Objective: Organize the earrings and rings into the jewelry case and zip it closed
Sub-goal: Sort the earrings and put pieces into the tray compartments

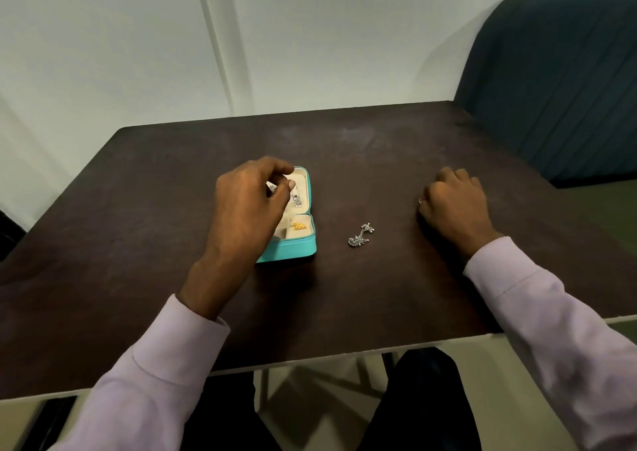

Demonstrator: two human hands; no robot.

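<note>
While the open jewelry case (299,243) lay on the table (344,295), the left hand (246,205) hovered over it, pinching a small silver earring (272,188). Right of the case lay a silver earring pair (361,235). Farther right, the right hand (455,202) rested curled, holding a ring (420,201).

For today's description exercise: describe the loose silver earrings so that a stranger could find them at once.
Start at the dark brown table. Between the open turquoise jewelry case and the right hand lie the silver earrings, bare on the wood, the only jewelry outside the case.
</note>
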